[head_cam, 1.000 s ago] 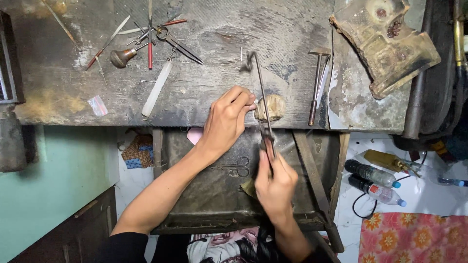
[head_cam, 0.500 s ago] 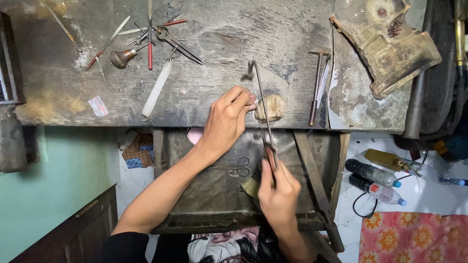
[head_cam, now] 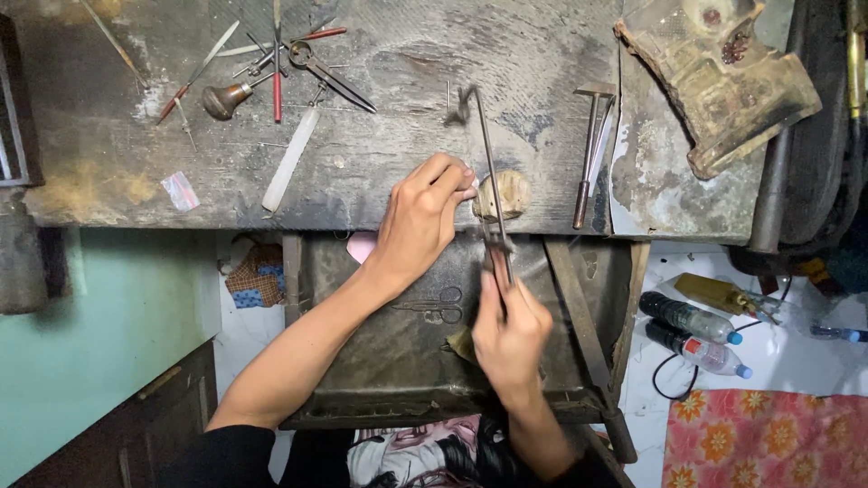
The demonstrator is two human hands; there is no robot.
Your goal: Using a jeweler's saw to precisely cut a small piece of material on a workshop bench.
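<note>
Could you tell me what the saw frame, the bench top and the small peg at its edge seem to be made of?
Saw frame: dark thin metal, apparently steel. Bench top: worn grey wood, with visible grain, cracks and stains. Peg: pale wood, likely, rounded by wear.

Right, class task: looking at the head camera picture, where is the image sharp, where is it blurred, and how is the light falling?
Head view: the worn bench top and the laid-out hand tools are sharp under soft, even light without hard shadows; the right hand and the saw frame it grips are smeared by motion blur; the left hand is crisper; mild glare shows on the plastic bottles.
</note>
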